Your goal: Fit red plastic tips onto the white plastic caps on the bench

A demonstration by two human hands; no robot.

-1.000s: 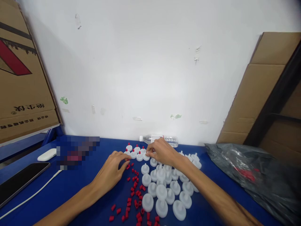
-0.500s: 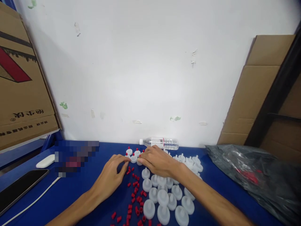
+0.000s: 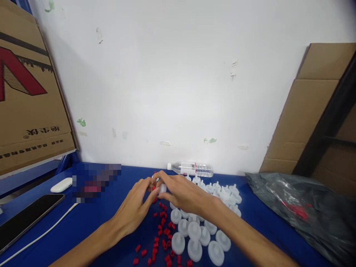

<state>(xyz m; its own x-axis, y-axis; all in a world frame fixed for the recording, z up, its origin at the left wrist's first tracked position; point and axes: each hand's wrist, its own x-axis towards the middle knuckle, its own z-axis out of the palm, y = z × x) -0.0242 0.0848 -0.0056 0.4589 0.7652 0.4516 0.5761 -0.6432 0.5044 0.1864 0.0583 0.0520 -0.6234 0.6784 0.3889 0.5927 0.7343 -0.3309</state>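
Note:
My left hand (image 3: pixel 135 203) and my right hand (image 3: pixel 182 193) meet over the middle of the table. The fingers of my right hand are closed round a white plastic nozzle cap (image 3: pixel 162 188), tilted with its spout side to the left. At that side my left thumb and fingertips pinch a small red cap (image 3: pixel 154 188). Whether the red cap sits on the spout is hard to see. Loose red caps (image 3: pixel 156 240) are scattered below the hands. Many white nozzle caps (image 3: pixel 178 243) stand spout up to their right. Behind my fingers, red-tipped white caps are mostly hidden.
A clear plastic bottle (image 3: pixel 191 169) lies by the wall. On the left are a phone (image 3: pixel 30 220), a white case (image 3: pixel 61 184), a white cable (image 3: pixel 41 241) and a cardboard box (image 3: pixel 33 92). A grey plastic bag (image 3: pixel 303 211) lies at right, beside upright cardboard (image 3: pixel 303 118).
My hands have come together from apart. A white nozzle cap is now between them, with a red cap at my left fingertips. The view has shifted slightly.

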